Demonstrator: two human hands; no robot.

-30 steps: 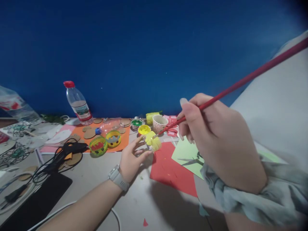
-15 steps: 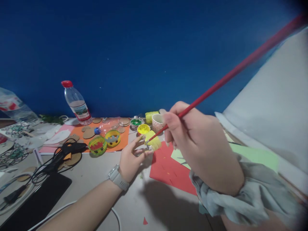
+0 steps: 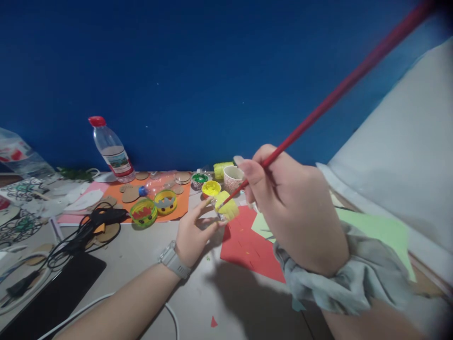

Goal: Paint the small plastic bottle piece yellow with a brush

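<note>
My left hand (image 3: 194,232), with a grey watch on the wrist, grips a cut plastic bottle piece (image 3: 229,208) by its clear end; most of its side is painted yellow. In my right hand (image 3: 283,198) is a red-handled paintbrush (image 3: 304,125), fingers pinched round the shaft. The brush tip touches the yellow side of the bottle piece, or lies right at it. Just behind stand a cup of yellow paint (image 3: 211,189), a cup of green paint (image 3: 200,179) and a pale patterned paper cup (image 3: 232,178).
Red paper (image 3: 247,252) and green paper (image 3: 375,231) lie under and beside my right arm. Two decorated yellow-green rings (image 3: 143,215) rest at the orange sheet (image 3: 182,208). Further left are a red-capped bottle (image 3: 115,153), black cables (image 3: 85,229) and a black phone (image 3: 60,293).
My right hand has shifted slightly left and up, and the paintbrush handle stands a little steeper. The brush tip has moved slightly along the bottle piece. My left hand keeps its hold.
</note>
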